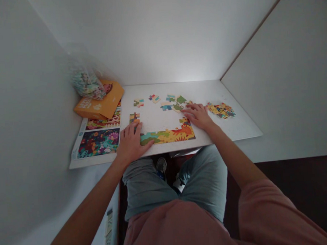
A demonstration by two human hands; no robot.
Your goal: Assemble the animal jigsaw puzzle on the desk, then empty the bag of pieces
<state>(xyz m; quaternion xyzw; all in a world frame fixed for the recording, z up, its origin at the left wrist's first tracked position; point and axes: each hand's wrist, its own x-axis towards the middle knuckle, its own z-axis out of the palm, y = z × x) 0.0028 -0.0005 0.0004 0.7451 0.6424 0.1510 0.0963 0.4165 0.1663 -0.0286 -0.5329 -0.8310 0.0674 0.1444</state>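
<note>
A partly joined jigsaw strip (167, 135) lies along the front edge of the white table (237, 128). My left hand (131, 142) rests flat on the strip's left end, fingertips touching the short column of pieces (134, 118) rising there. My right hand (198, 116) lies palm down at the strip's right end, fingers spread over pieces near a green piece (177, 107). Neither hand lifts anything. Several loose pieces (161, 100) are scattered just beyond.
A small pile of pieces (221, 110) sits to the right. At the left lie printed picture sheets (98, 142), an orange box (99, 103) and a clear bag of pieces (85, 81) on it. Walls close in left, back and right.
</note>
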